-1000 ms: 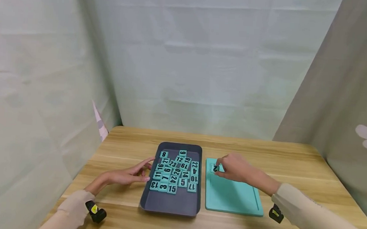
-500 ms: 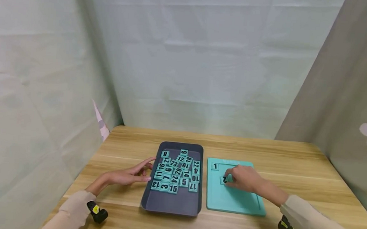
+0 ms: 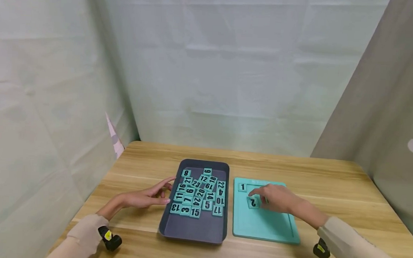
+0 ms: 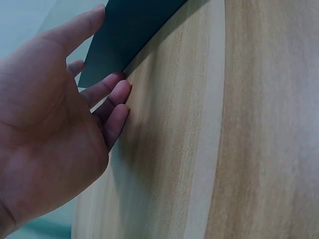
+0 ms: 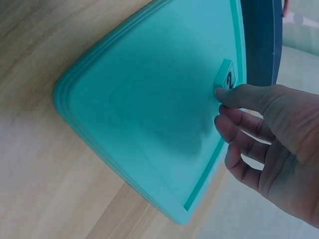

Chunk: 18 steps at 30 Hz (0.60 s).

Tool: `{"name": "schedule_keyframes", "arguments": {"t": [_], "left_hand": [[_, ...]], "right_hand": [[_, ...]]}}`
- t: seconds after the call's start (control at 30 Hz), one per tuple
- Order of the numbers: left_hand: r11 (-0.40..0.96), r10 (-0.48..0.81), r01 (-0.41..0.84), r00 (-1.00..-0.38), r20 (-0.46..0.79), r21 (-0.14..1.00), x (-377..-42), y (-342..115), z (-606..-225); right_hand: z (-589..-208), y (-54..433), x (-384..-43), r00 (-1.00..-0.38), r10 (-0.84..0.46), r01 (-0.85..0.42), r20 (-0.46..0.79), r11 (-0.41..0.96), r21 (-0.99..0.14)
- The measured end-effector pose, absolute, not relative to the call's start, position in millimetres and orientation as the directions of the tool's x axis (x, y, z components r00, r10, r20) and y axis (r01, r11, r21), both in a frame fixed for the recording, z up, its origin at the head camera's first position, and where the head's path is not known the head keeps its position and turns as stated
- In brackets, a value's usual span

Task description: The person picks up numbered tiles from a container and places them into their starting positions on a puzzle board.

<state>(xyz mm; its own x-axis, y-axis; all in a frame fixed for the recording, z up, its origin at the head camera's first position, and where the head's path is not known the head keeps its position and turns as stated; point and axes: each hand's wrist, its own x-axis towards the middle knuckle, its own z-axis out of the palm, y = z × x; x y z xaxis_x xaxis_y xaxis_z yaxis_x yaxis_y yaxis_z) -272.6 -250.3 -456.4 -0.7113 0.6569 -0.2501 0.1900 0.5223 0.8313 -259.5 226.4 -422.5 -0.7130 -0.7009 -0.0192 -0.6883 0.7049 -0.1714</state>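
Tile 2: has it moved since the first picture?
Yes: tile 2 has moved right and down in the head view, away from the top-left corner of the board.

The light brown wood-grain table [image 3: 320,179] has rounded corners at its far side. Directly on it lies a dark grey-blue rectangular tray with raised walls [image 3: 191,228], its longer sides running from near to far. Just beside, on the right, lies a flat turquoise board with a raised rim [image 3: 250,228]. A narrow strip of wood shows between both.
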Motion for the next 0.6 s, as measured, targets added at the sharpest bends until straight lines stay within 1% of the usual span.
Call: {"name": "schedule_keyframes", "arguments": {"t": [0.23, 0.43, 0.6], "left_hand": [[0.528, 0.654, 0.194, -0.714, -0.25, 0.827, -272.3, -250.6, -455.8], [0.524, 0.66, 0.199, -0.709, -0.247, 0.828, -272.6, -250.3, -456.1], [0.532, 0.652, 0.194, -0.715, -0.253, 0.824, -272.2, -250.7, -455.9]], "right_hand": [[-424.2, 223.6, -262.2, -0.7, -0.714, -0.708, -0.018, 0.696, -0.12], [-425.8, 223.1, -261.4, -0.698, -0.715, -0.707, -0.033, 0.696, -0.122], [-428.6, 225.5, -260.1, -0.706, -0.708, -0.703, -0.004, 0.702, -0.114]]}}
